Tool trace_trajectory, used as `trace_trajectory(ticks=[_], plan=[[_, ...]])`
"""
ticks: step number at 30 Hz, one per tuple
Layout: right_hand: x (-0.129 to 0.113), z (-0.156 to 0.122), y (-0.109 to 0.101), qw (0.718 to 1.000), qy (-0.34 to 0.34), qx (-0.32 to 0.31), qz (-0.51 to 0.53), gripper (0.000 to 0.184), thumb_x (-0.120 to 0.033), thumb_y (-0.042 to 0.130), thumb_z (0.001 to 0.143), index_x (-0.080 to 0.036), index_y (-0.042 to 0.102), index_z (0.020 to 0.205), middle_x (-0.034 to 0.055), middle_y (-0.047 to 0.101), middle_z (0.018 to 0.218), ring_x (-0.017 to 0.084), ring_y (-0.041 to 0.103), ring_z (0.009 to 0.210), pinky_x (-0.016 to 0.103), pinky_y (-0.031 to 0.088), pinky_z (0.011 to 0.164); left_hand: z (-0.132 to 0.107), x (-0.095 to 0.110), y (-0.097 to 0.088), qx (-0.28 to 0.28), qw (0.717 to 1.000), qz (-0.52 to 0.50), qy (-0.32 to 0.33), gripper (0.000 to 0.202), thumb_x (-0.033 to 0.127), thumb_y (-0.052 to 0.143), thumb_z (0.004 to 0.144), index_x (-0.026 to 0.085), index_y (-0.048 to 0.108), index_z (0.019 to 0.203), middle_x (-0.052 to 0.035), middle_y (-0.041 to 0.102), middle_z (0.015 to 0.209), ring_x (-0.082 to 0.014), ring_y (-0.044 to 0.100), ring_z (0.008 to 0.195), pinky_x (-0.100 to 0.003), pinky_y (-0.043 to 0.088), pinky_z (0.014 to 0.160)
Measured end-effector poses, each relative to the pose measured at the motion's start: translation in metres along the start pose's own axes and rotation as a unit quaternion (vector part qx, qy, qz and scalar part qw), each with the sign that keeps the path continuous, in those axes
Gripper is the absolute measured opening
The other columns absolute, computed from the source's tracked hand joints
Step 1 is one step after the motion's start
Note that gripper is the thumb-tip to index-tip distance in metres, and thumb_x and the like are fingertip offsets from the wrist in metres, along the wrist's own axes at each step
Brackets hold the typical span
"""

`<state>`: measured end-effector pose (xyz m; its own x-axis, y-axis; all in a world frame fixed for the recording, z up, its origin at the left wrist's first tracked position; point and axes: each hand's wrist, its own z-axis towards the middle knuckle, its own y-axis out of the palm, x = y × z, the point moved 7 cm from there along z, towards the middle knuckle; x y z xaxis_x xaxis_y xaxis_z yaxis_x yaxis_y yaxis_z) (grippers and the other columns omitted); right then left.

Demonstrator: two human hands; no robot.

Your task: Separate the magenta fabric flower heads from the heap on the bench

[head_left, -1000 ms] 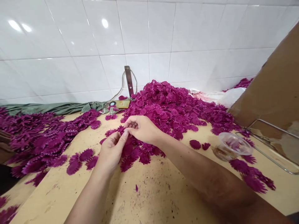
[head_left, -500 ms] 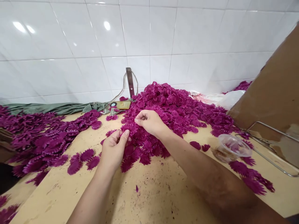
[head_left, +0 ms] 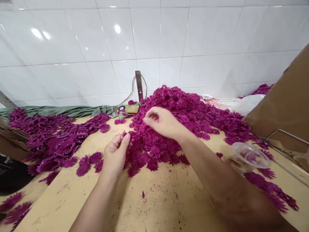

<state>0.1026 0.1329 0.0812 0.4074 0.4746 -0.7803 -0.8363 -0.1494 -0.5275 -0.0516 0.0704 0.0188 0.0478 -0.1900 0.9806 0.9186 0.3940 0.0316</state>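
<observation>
Both my hands are over a big heap of magenta artificial flower pieces [head_left: 178, 103], flat rounds with jagged petal edges. My left hand [head_left: 117, 149], low at the heap's left edge, pinches one flower piece [head_left: 125, 136] between thumb and fingers; the hand hides part of it. Higher up and to its right, my right hand [head_left: 163, 120] hovers in front of the heap. It is slightly blurred, with its thumb and fingertips drawn together, and I cannot make out anything between them. The two hands are apart.
More magenta pieces [head_left: 60, 141] spread to the left. A clear plastic tub [head_left: 252, 156] stands right, beside a cardboard box [head_left: 280, 100] and a metal wire frame [head_left: 287, 132]. A yellowish phone [head_left: 131, 109] lies near the tiled wall [head_left: 171, 35], by a green cloth [head_left: 60, 111].
My right hand has lifted slightly and moved right, away from my left hand. My left hand still pinches the flower piece. The whole view has shifted, moving the surroundings rightward in the picture.
</observation>
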Motion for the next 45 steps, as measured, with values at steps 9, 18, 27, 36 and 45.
trace_trajectory(ticks=[9, 18, 27, 36, 45], plan=[[0.003, -0.004, 0.038, 0.981, 0.071, -0.04, 0.176, 0.001, -0.015, 0.055, 0.077, -0.017, 0.055, 0.076, 0.0, 0.055, 0.074, 0.009, 0.05, 0.065, 0.024, 0.044, 0.06, 0.001, -0.002, -0.008, 0.025, 0.997, -0.066, -0.016, 0.046, 0.058, 0.066, 0.056, 0.02, 0.042, 0.051, 0.0072, 0.036, 0.045, -0.0071, 0.029, 0.042, -0.022, 0.024, 0.042], [0.039, 0.004, -0.018, 0.957, 0.166, 0.112, 0.208, 0.004, -0.013, 0.054, 0.076, -0.015, 0.058, 0.076, -0.0006, 0.055, 0.071, 0.007, 0.045, 0.057, 0.022, 0.039, 0.055, 0.009, -0.002, -0.01, 0.028, 0.999, -0.019, 0.003, 0.035, 0.044, 0.069, 0.057, 0.018, 0.058, 0.077, 0.0035, 0.055, 0.067, -0.0107, 0.049, 0.062, -0.024, 0.041, 0.063], [0.008, -0.004, 0.043, 0.972, 0.075, -0.045, 0.22, 0.011, -0.023, 0.059, 0.071, -0.014, 0.055, 0.065, -0.0052, 0.05, 0.059, 0.006, 0.043, 0.054, 0.022, 0.034, 0.059, 0.0, 0.011, -0.005, 0.038, 0.994, 0.068, 0.076, 0.037, 0.042, 0.061, 0.065, 0.017, 0.062, 0.094, -0.0054, 0.062, 0.094, -0.0186, 0.057, 0.086, -0.033, 0.045, 0.081], [0.006, -0.007, 0.053, 0.965, 0.081, -0.088, 0.234, 0.038, -0.04, 0.066, 0.066, -0.017, 0.04, 0.05, -0.0086, 0.036, 0.046, 0.005, 0.031, 0.044, 0.021, 0.027, 0.047, 0.002, -0.003, -0.004, 0.041, 0.997, -0.065, 0.003, 0.025, 0.037, 0.069, 0.059, 0.017, 0.065, 0.074, 0.0, 0.063, 0.068, -0.0163, 0.057, 0.07, -0.031, 0.047, 0.073], [0.034, 0.007, -0.052, 0.965, 0.075, 0.235, -0.092, 0.024, -0.007, 0.058, 0.068, -0.013, 0.063, 0.091, 0.0121, 0.061, 0.1, 0.022, 0.055, 0.092, 0.04, 0.041, 0.086, 0.006, 0.012, -0.015, 0.124, 0.935, 0.298, 0.147, 0.041, 0.01, 0.055, 0.06, 0.016, 0.059, 0.101, -0.0108, 0.056, 0.11, -0.0266, 0.047, 0.112, -0.04, 0.034, 0.099]])
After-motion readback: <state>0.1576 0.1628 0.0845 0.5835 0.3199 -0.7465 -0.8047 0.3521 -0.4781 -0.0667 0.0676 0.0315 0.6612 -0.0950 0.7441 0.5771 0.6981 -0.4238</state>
